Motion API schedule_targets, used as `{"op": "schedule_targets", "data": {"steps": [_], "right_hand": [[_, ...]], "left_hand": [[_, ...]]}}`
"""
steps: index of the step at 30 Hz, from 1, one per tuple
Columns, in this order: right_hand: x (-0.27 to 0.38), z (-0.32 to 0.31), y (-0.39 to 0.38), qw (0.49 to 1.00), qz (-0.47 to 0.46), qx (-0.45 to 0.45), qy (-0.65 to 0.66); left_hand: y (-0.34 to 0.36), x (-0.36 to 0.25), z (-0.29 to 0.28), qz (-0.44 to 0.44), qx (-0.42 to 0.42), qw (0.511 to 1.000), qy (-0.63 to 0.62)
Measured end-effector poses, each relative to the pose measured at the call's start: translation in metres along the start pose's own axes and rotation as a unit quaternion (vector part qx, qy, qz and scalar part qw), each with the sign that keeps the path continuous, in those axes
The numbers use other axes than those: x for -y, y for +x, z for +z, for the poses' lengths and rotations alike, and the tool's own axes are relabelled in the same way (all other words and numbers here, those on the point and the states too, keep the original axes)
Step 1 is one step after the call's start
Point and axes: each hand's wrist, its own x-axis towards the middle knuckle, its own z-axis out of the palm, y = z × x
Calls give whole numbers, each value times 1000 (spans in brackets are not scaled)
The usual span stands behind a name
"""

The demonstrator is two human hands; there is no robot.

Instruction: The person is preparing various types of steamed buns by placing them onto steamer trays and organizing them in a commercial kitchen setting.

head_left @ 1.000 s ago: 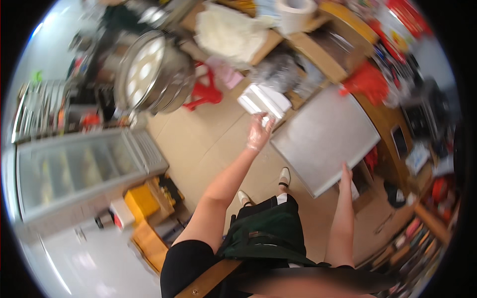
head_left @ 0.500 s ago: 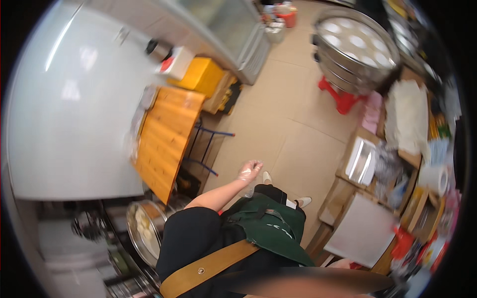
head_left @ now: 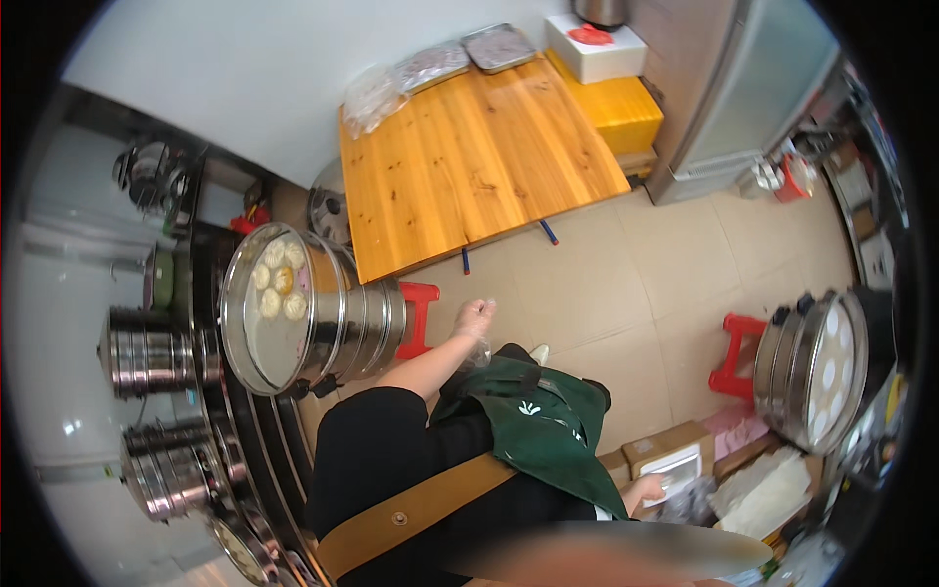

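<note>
Apparently between handling steps; for any pickup, necessary first to open the left hand [head_left: 476,318], here gloved, curled, seemingly empty, near one red stool [head_left: 422,293]. Right hand [head_left: 644,489] beside one white box [head_left: 677,464], grip impossible to tell. Beside the tabletop's [head_left: 469,166] near-left corner, one steamer [head_left: 329,303] with six visible buns [head_left: 270,305] toward its far rim. Along the tabletop's far edge, two trays [head_left: 499,47].

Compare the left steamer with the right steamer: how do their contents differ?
The left steamer holds pleated buns; the right steamer shows smooth white rounds.
The left steamer's buns cluster together, leaving much of its surface bare; the right steamer's rounds spread across its top.
Both are round, shiny metal stacks.
</note>
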Motion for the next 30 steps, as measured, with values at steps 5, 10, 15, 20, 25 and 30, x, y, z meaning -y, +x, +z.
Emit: {"op": "schedule_targets", "data": {"steps": [5, 10, 15, 20, 25, 30], "right_hand": [[123, 47, -6, 959, -278, 60, 8], [225, 111, -16, 914, -376, 148, -33], [355, 158, -98, 825, -446, 338, 77], [461, 216, -232, 711, -528, 443, 141], [541, 248, -408, 604, -544, 560, 161], [609, 290, -563, 619, -354, 688, 135]], "left_hand": [[12, 4, 2, -137, -48, 989, 16], [2, -20, 2, -172, -150, 972, -57], [-7, -6, 5, -203, -225, 921, -244], [16, 2, -6, -198, -340, 842, -368], [81, -15, -46, -172, -330, 871, -319], [176, -47, -104, -58, -371, 833, -405]]}}
